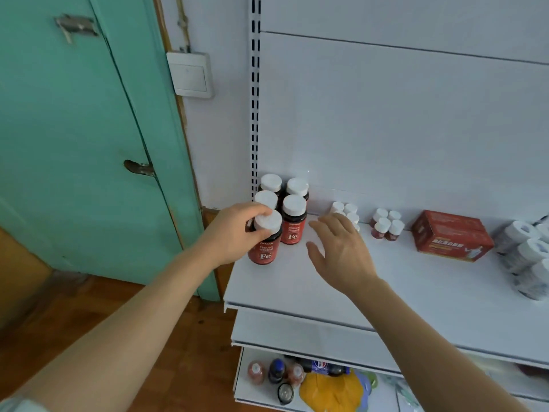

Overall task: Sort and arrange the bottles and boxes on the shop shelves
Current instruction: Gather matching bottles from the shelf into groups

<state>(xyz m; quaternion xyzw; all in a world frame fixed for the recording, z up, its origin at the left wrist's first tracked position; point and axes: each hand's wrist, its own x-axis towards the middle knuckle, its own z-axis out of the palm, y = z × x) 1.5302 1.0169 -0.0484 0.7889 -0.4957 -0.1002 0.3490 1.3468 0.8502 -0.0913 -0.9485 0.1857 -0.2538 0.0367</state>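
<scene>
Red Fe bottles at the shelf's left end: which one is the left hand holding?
The front-left bottle, nearest the shelf edge. The left hand has its grip on the white cap; the other four stand untouched behind and beside it.

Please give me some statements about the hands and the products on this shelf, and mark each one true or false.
1. The left hand grips the white cap of a red Fe bottle. True.
2. The right hand holds a small bottle. False: it is open, holding nothing.
3. The red box stands left of the Fe bottles. False: it is far to their right.
4. Five large Fe bottles stand at the left end of the shelf. True.
</scene>
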